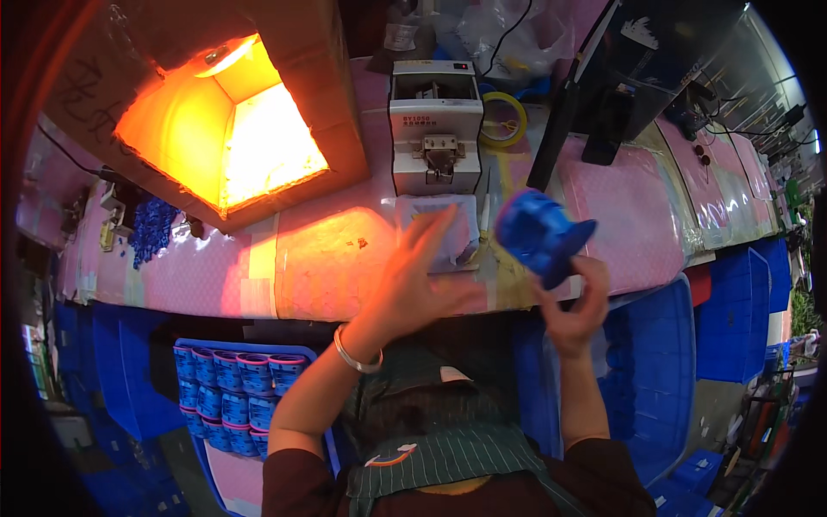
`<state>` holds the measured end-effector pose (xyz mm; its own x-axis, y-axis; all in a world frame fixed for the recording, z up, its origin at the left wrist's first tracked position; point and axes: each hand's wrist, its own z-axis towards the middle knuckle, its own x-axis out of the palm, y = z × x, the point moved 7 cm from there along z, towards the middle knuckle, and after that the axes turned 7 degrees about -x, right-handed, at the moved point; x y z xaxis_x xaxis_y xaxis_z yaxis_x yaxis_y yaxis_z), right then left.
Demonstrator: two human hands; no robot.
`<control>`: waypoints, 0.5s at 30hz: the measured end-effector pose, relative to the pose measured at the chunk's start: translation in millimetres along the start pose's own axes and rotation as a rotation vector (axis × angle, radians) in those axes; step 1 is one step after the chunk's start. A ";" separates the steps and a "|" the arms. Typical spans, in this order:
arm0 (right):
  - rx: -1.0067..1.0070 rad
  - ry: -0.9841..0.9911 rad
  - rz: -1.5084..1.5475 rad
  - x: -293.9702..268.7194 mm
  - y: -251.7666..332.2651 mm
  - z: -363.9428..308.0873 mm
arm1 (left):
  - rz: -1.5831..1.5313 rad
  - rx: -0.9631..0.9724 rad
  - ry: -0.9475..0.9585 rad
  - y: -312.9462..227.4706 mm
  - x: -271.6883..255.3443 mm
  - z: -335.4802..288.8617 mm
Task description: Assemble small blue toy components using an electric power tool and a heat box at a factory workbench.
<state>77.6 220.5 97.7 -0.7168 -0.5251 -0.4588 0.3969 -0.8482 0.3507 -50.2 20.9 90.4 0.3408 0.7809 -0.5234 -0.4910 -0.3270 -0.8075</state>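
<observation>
My right hand (575, 310) grips a blue plastic part (536, 231) by its flared rim, holding it tilted above the table's front edge. The part is cup-like, with a wide flange and a pinkish far end; motion blurs it. My left hand (422, 289) is slightly smeared too, its fingers spread with nothing in them. It hovers in front of a shallow white tray (465, 246). Behind that tray stands a small white machine (437, 129) with a metal outlet at its front, like a screw feeder.
At the left, an orange-lit cardboard box (349, 112) rises from the pink-covered table (323, 289). A tray of stacked blue parts (233, 405) sits below left, a blue bin (650, 379) below right. A tape roll (502, 119), phone (610, 125) and black upright (553, 133) stand behind.
</observation>
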 end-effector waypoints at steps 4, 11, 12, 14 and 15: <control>-0.223 0.096 0.077 38.4 45.6 15.7 | -0.285 0.000 0.022 -0.5 6.8 -22.2; 0.361 -0.081 0.632 64.5 36.0 -10.6 | -0.732 -0.058 -0.081 24.5 13.8 -51.0; 0.604 -0.078 0.852 75.3 28.6 -15.2 | -0.443 0.023 -0.145 16.5 9.1 -54.4; 0.850 -0.076 1.067 88.9 29.1 -22.5 | -0.154 0.101 -0.207 10.6 8.3 -56.5; 0.958 -0.038 1.189 98.2 33.3 -26.6 | -0.111 0.151 -0.306 10.6 4.6 -57.4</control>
<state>35.7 138.8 42.5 -0.2800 -0.8335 0.4763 0.2372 0.4207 0.8756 -7.8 -9.5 63.8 0.1535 0.9380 -0.3107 -0.5856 -0.1669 -0.7932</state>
